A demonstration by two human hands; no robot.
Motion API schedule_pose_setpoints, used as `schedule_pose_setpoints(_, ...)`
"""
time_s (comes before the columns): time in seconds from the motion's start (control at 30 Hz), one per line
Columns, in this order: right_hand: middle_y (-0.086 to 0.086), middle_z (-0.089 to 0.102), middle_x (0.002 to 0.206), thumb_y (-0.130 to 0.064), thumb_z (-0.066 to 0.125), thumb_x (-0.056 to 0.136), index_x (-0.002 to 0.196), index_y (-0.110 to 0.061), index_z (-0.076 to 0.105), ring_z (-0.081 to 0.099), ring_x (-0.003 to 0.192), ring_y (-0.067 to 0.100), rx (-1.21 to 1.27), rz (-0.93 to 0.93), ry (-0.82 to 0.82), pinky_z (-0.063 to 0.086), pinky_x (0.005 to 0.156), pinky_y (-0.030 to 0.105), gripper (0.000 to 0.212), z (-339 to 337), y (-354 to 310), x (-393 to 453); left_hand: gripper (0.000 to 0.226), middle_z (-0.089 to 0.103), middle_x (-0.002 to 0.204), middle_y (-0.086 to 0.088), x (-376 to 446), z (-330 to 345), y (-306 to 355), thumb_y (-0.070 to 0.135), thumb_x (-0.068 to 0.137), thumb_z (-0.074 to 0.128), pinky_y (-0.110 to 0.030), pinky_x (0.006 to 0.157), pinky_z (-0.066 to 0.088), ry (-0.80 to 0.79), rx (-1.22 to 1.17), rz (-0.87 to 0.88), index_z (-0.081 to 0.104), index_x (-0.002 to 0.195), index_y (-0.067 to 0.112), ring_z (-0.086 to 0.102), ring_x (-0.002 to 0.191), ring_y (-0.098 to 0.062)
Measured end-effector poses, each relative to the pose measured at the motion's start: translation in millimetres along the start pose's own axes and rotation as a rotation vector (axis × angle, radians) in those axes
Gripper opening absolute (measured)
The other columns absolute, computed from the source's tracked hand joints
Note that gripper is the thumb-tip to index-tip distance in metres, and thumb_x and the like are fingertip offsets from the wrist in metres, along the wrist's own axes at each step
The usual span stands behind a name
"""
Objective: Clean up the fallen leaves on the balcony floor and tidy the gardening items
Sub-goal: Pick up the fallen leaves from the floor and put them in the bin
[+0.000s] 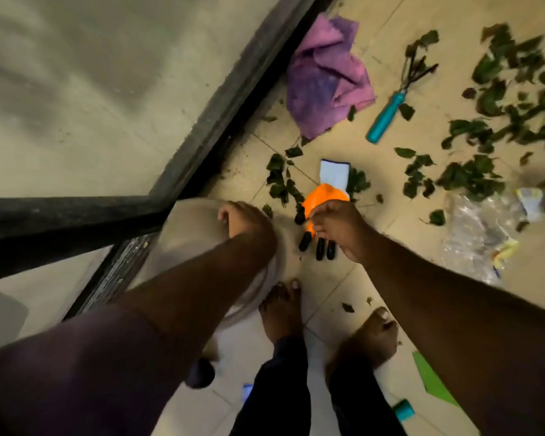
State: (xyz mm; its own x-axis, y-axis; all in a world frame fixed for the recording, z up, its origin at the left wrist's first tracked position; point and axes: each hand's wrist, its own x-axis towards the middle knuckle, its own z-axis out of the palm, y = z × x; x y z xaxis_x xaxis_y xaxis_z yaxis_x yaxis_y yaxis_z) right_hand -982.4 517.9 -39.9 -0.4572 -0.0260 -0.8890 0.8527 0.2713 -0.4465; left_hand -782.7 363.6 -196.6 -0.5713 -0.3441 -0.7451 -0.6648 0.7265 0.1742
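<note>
We are bent over the balcony floor [337, 287] with both hands low. Our left hand [243, 220] has its fingers curled over the rim of a pale round bucket [186, 234] that sits against the dark door frame [202, 121] at the floor's left edge, probably to steady it or hold it ready as the collecting container. Our right hand [337, 228] pinches the orange gardening glove [323, 198] with the fingers clamped on its palm area, so the black fingertips hang below; we judge the glove is being lifted off the tiles just beside the bucket. The fallen leaves [472, 174] lie scattered mostly toward the floor's right side, not yet gathered, with a smaller patch near the glove. A teal-handled hand rake [387, 116] rests among them, and a purple cloth [324, 80] lies crumpled near the frame. A clear plastic bag [475, 234] lies at the right. Our bare feet stand just behind the bucket.
</note>
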Motion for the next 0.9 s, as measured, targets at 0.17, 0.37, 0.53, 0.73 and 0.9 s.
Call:
schedule_pose_setpoints(0.17, 0.017, 0.065, 0.093, 0.006, 0.062, 0.083, 0.096, -0.003, 0.064, 0.059, 0.083, 0.025, -0.083, -0.1, 0.071, 0.048, 0.066, 0.028, 0.015, 28, -3, 55, 0.042, 0.062, 0.108, -0.002, 101, -6, -16, 0.055, 0.094, 0.023, -0.05, 0.077, 0.045, 0.092, 0.353, 0.297, 0.052, 0.114, 0.031, 0.055, 0.092, -0.032)
schedule_pose_setpoints(0.37, 0.009, 0.056, 0.124, -0.006, 0.076, 0.071, 0.127, -0.018, 0.054, 0.053, 0.117, 0.027, -0.435, -0.418, 0.108, 0.046, 0.099, 0.042, 0.062, 58, 9, 116, 0.058, 0.039, 0.134, -0.01, 74, -177, 127, 0.026, 0.087, 0.065, -0.038, 0.08, 0.053, 0.018, 0.092, 0.186, 0.037, 0.138, 0.025, 0.057, 0.105, -0.031)
schedule_pose_setpoints(0.53, 0.011, 0.04, 0.135, -0.005, 0.075, 0.072, 0.137, -0.028, 0.043, 0.04, 0.123, 0.034, -0.88, -0.538, 0.269, 0.038, 0.103, 0.045, 0.076, 29, 37, 122, 0.091, 0.024, 0.137, -0.009, 82, -123, 115, 0.013, 0.078, 0.075, -0.03, 0.075, 0.055, 0.088, -0.102, 0.366, 0.019, 0.146, 0.035, 0.056, 0.101, -0.026)
schedule_pose_setpoints(0.73, 0.013, 0.034, 0.136, -0.01, 0.08, 0.07, 0.14, -0.019, 0.04, 0.043, 0.123, 0.034, -0.876, -0.645, 0.114, 0.045, 0.099, 0.043, 0.08, 6, 38, 134, 0.131, -0.024, 0.156, -0.004, 104, -122, 126, 0.006, 0.064, 0.084, -0.031, 0.086, 0.05, 0.052, -0.233, 0.529, -0.007, 0.143, 0.057, 0.033, 0.138, -0.035)
schedule_pose_setpoints(0.9, 0.011, -0.013, 0.157, -0.021, 0.089, 0.059, 0.151, -0.03, 0.006, 0.013, 0.145, 0.035, -0.919, -0.637, 0.072, 0.041, 0.106, 0.047, 0.124, 24, 22, 155, 0.127, -0.023, 0.156, -0.012, 127, -129, 156, 0.012, 0.064, 0.086, -0.042, 0.092, 0.053, -0.024, -0.01, 0.579, -0.004, 0.15, 0.041, 0.03, 0.139, -0.039)
